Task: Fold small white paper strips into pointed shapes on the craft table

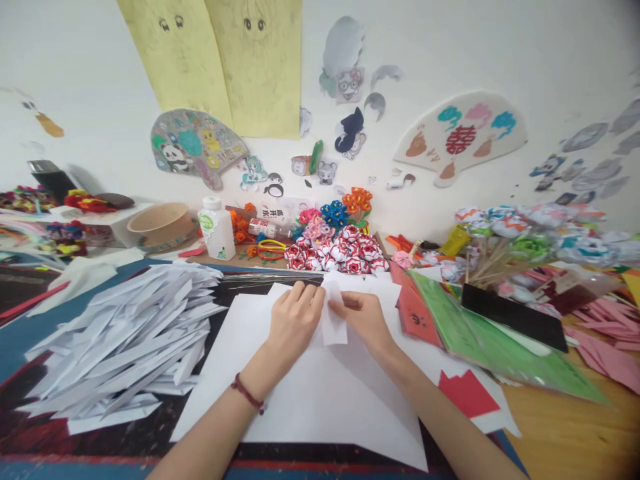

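Over large white sheets [295, 393], both hands are at a narrow white paper strip [335, 327], held roughly upright. My left hand [299, 313] is closed in a fist-like curl at the strip's left edge; its fingertips are hidden behind the knuckles. On the strip's right side, my right hand [364, 320] pinches the paper between thumb and fingers. A dark red cord bracelet [247, 393] circles the left wrist. To the left lies a big heap of folded white paper strips [130, 333].
Behind the sheets stand a white bottle [217, 230] and red-and-white paper flowers [337, 253]. Green packets [490, 340], a black phone-like slab [515, 317] and red paper [469, 395] lie on the right. A round wooden bowl [157, 219] sits back left.
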The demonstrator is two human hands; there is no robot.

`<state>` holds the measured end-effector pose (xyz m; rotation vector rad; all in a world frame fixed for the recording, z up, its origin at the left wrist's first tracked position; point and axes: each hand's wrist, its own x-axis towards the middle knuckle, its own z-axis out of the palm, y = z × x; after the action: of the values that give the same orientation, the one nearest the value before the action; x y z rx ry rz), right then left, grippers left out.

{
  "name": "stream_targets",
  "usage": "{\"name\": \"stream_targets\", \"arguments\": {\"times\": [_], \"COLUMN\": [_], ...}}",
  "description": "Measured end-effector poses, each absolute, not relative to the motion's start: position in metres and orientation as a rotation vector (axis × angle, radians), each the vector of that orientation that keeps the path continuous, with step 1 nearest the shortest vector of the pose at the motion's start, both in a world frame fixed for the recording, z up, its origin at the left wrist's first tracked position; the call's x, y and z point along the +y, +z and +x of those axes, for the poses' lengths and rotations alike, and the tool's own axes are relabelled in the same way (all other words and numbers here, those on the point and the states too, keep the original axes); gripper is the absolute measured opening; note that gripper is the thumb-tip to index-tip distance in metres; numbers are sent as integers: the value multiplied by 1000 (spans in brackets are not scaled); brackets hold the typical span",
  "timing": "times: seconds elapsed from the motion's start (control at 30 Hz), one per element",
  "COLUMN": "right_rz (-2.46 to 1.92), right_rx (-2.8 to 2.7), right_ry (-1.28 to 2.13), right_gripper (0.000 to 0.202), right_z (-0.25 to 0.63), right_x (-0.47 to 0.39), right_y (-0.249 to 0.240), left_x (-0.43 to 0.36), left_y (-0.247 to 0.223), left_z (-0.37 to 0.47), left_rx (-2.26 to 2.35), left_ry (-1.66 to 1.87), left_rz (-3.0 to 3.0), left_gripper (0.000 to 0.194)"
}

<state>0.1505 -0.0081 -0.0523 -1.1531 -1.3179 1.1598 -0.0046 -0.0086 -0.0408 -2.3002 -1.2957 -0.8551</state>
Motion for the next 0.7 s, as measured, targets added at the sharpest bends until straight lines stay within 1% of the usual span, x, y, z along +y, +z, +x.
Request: {"name": "stream_targets", "arguments": {"times": [0.07, 0.17, 0.27, 0.33, 0.4, 0.47, 0.57, 0.7], "right_rz": [-1143, -1131, -1126, -1108, -1100, -1111, -1141, -1181], "right_rx": [-1335, -1366, -1375, -1378, -1386, -1399, -1429, -1454], "right_ry": [1127, 1079, 1064, 1071, 1064, 1041, 994, 915], "right_gripper": [25, 19, 20, 22, 23, 23, 24, 25], "right_z": [152, 154, 155, 155, 155, 155, 155, 155], "right_x": [-7, -6, -7, -7, -8, -9, -9, -10], "right_y": [-53, -53, -52, -51, -49, -48, -47, -45], "left_x": [-7, 2, 11, 14, 14, 13, 11, 11], "left_y": [-36, -32, -31, -31, -31, -31, -29, -29], "left_z": [-5, -7, -11, -12, -12, -11, -10, -11], "left_rx": [-1382, -1610, -1798, -1870, -1913, -1898, -1845, -1807], "left_ry": [-1038, -1495, -1895, -2030, -2059, -2017, -1871, -1690], "left_rz": [-2367, -2505, -2715, -2825, -2888, -2941, -2961, -2875], "left_gripper": [21, 24, 29, 28, 28, 30, 31, 27]}}
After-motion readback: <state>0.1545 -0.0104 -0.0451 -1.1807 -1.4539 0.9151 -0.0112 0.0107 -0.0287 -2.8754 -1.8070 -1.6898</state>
